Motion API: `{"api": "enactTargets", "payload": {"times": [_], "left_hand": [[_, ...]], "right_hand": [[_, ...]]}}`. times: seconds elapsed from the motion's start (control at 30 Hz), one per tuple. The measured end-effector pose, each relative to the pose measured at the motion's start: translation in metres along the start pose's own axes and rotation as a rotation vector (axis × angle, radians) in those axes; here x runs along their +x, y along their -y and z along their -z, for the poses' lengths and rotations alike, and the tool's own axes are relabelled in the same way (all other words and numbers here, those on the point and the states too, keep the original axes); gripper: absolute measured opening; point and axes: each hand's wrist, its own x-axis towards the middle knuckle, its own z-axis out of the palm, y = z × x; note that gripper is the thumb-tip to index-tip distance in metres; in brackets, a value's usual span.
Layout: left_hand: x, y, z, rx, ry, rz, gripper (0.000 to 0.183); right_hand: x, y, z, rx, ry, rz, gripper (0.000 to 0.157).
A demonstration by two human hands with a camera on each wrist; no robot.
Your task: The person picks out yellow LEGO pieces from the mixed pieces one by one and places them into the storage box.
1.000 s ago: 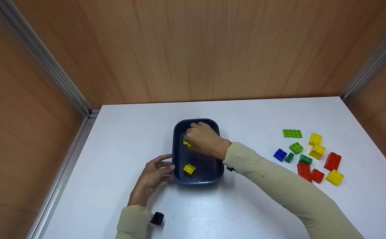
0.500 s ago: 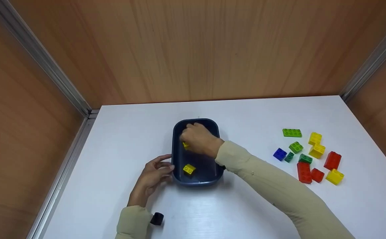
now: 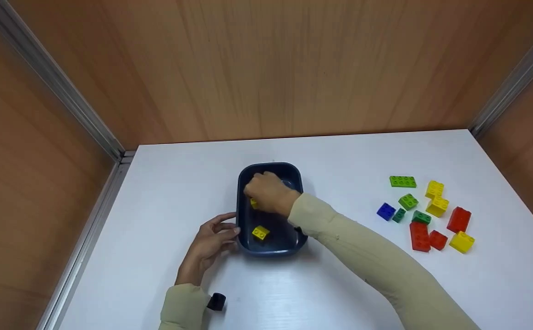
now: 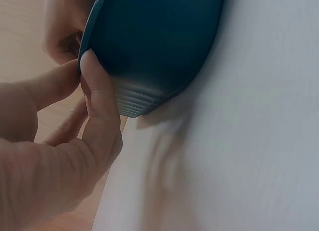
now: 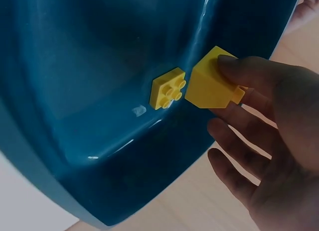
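A dark blue rectangular tray (image 3: 273, 252) stands mid-table. My right hand (image 3: 271, 192) reaches inside it, pinching a yellow brick (image 5: 212, 81) between thumb and fingers. Close beside that brick, a smaller studded yellow brick (image 5: 168, 89) lies on the tray floor in the right wrist view. The head view has a yellow brick (image 3: 260, 233) near the tray's front left; I cannot tell if these two are the same. At the tray's left side, my left hand (image 3: 209, 247) touches the wall and rim with thumb and index finger, the other fingers loosely bent.
Several loose bricks lie to the right on the white table (image 3: 179, 178), among them a flat light green brick (image 3: 403, 181), a blue brick (image 3: 386, 211), a long red brick (image 3: 420, 237) and a yellow brick (image 3: 462, 242). A wood-grain panel (image 3: 266, 68) rises behind the table.
My right hand has moved a little left inside the tray, toward its left wall. My left hand and the loose bricks keep their places.
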Motion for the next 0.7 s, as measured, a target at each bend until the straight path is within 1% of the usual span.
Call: {"api": "enactTargets", "payload": {"times": [0.17,0.47,0.7], "left_hand": [[0.0009,-0.0001,0.0004,0.001,0.005,0.003,0.049],[0.0005,0.0002,0.001,-0.002,0.005,0.006,0.048],[-0.001,-0.0002,0.0007,0.008,0.007,0.001,0.049]], "right_hand": [[0.0037,0.0019,-0.0009,0.026,0.019,-0.024,0.022],[0.0081,0.0077,-0.0048,-0.002,0.039,-0.025,0.023],[0.0093,0.0097,-0.0079,0.002,0.079,-0.026,0.024]]}}
